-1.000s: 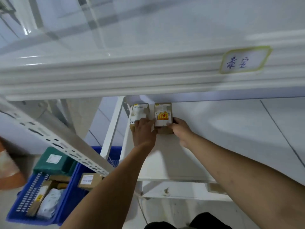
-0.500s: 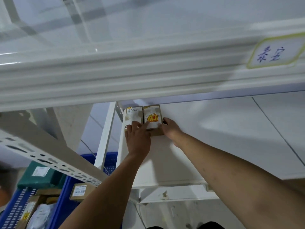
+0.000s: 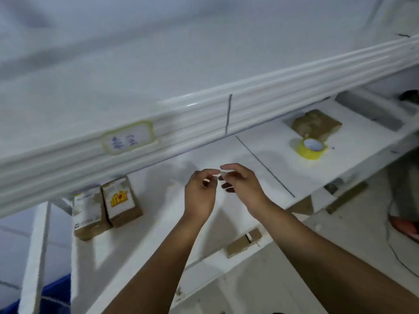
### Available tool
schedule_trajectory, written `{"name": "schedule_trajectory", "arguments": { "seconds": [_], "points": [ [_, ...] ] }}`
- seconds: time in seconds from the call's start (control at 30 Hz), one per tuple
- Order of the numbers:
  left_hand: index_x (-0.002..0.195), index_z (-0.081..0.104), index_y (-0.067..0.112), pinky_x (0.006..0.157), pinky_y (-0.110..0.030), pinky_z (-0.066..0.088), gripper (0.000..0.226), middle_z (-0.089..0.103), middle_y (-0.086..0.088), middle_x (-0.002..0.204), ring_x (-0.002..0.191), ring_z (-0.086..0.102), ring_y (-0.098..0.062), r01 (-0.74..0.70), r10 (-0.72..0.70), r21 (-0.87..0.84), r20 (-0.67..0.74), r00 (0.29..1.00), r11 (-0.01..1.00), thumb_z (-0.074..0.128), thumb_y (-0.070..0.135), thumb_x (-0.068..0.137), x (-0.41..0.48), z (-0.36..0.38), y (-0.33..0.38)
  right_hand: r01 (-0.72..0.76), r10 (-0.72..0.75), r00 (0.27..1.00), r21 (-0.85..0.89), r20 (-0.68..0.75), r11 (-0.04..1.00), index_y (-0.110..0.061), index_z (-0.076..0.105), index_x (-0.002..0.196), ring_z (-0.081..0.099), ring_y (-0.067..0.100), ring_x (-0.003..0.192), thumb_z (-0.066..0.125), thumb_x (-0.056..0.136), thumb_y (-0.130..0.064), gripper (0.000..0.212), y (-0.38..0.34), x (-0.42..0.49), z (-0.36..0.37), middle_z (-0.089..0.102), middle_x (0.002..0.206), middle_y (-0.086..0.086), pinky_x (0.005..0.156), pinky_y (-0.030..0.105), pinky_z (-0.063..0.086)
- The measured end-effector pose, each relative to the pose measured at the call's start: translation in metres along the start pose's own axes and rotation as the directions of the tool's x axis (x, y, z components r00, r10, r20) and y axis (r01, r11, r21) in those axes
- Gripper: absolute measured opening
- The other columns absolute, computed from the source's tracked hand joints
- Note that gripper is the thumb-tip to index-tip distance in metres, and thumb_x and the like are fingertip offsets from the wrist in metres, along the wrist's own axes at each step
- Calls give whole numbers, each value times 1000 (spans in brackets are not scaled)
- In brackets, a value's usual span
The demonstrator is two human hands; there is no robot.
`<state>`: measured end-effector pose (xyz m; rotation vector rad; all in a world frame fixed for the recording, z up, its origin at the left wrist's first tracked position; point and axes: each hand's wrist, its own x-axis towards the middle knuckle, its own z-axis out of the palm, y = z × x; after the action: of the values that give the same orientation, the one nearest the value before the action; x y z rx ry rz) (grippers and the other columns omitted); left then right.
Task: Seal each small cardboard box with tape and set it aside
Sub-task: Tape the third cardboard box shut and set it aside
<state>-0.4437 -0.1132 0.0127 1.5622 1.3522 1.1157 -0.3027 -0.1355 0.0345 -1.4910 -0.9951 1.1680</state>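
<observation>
Two small cardboard boxes stand side by side at the left end of the white shelf (image 3: 158, 223): one with a white label (image 3: 89, 213) and one with a yellow and red sticker (image 3: 121, 201). My left hand (image 3: 199, 191) and my right hand (image 3: 240, 186) hover above the shelf's middle, well right of the boxes, fingers loosely curled, fingertips almost meeting and holding nothing I can make out. A yellow tape roll (image 3: 311, 148) lies flat further right. Behind the roll sits another cardboard box (image 3: 316, 124).
A white upper shelf beam with a handwritten label (image 3: 129, 140) overhangs the work shelf. A blue crate corner (image 3: 54, 298) shows at the bottom left. Cardboard scraps (image 3: 243, 242) lie at the shelf's front edge. A person's foot (image 3: 405, 225) stands at the right.
Both hands have let go of the two boxes and moved right to the shelf's middle. The camera swung right, bringing the tape roll and the third box into view.
</observation>
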Motion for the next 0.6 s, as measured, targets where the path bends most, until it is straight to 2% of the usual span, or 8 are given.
{"name": "schedule_trajectory", "arguments": {
  "seconds": [0.17, 0.37, 0.47, 0.53, 0.6],
  "points": [
    [101, 79, 30, 84, -14, 50, 27, 73, 13, 103, 92, 66, -1, -17, 25, -61, 136, 990, 998, 62, 10, 98, -6, 91, 45, -4, 5, 986, 8, -165, 1000, -15, 74, 112, 71, 17, 70, 65, 100, -14, 15, -7, -10, -95, 78, 91, 8, 77, 31, 56],
    [99, 78, 31, 86, -25, 53, 26, 76, 15, 103, 92, 70, -13, 44, -19, -124, 198, 980, 991, 60, 13, 100, -14, 185, 93, -3, 11, 974, 37, -225, 999, -11, 72, 112, 69, 18, 69, 64, 102, -17, 14, -5, -16, -201, 76, 89, 9, 73, 28, 55],
    [98, 79, 28, 79, -28, 52, 26, 76, 8, 94, 84, 68, -18, 125, -82, -221, 197, 977, 967, 55, 25, 106, -18, 226, 116, -22, 27, 975, 26, -219, 999, -15, 74, 112, 68, 15, 68, 64, 102, -19, 15, -1, -16, -253, 78, 89, 6, 72, 26, 54],
    [99, 81, 23, 71, -28, 48, 47, 75, 2, 88, 77, 65, -16, 185, -134, -300, 182, 974, 936, 42, 45, 111, -21, 251, 130, -36, 40, 973, 22, -229, 999, -14, 74, 111, 66, 14, 66, 65, 101, -18, 14, 0, -17, -287, 78, 88, 5, 68, 24, 53],
    [98, 82, 20, 69, -29, 46, 63, 76, -3, 87, 74, 63, -16, 206, -160, -329, 162, 974, 922, 30, 54, 111, -22, 274, 135, -45, 48, 970, 15, -238, 999, -11, 74, 111, 65, 13, 62, 65, 101, -15, 14, 1, -17, -319, 77, 86, 4, 68, 24, 53]
  ]
}}
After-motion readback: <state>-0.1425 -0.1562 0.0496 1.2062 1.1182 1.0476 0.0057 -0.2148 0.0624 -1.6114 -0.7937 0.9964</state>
